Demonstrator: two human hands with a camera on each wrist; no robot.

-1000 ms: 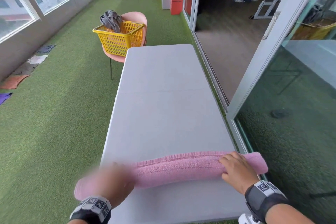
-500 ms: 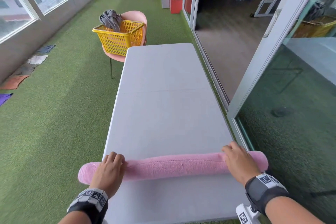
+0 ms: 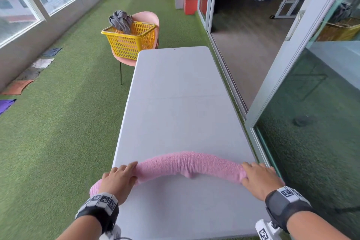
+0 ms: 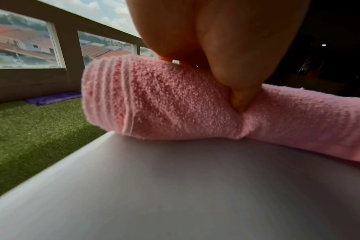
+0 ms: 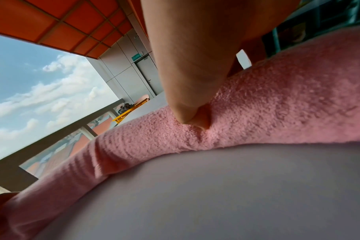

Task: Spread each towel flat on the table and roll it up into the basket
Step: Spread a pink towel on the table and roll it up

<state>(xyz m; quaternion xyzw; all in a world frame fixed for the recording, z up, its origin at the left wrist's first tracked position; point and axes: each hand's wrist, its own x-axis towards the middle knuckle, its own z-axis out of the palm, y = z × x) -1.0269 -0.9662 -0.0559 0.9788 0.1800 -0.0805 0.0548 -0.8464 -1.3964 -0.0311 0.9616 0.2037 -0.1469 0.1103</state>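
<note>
both hands, left hand (image 3: 118, 178) and right hand (image 3: 260, 178), now grip the pink towel (image 3: 191, 164) roll's ends, bowing its middle upward; ready for the basket (image 3: 129, 42).

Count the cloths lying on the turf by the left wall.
5 visible in the head view, in a row: blue-grey farthest, then white, dark grey, orange, purple nearest. More may lie beyond the frame's left edge.
</note>
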